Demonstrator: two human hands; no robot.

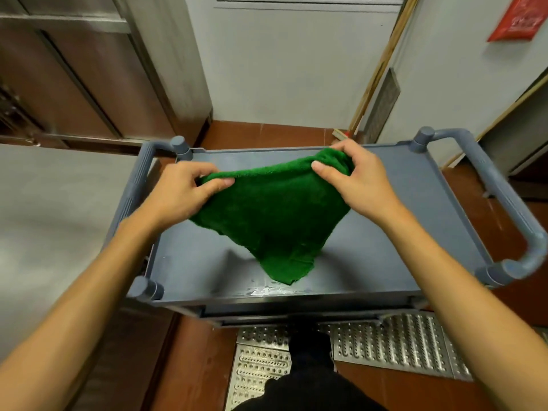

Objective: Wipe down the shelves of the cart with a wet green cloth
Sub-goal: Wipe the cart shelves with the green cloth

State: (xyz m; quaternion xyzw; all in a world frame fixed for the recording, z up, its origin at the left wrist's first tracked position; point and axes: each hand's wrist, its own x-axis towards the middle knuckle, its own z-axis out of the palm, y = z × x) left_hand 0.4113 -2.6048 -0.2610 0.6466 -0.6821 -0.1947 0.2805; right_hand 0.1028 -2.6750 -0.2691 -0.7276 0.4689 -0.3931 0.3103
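A grey-blue plastic cart stands in front of me, its top shelf [400, 209] facing up. Above that shelf hangs a green cloth [272, 215], stretched between both hands, with its lower corner touching the shelf near the front edge. My left hand [181, 194] pinches the cloth's left upper corner. My right hand [353, 176] grips the bunched right upper corner. A small wet patch [267, 290] shines on the shelf just below the cloth's tip. The lower shelves are hidden under the top one.
Cart handles stick out on the left [142, 173] and right [504, 203]. A steel counter [53, 209] lies to the left, a white wall [290, 69] behind. Perforated metal floor grates [394, 342] and my dark shoe [311, 345] are below the cart on red-brown tiles.
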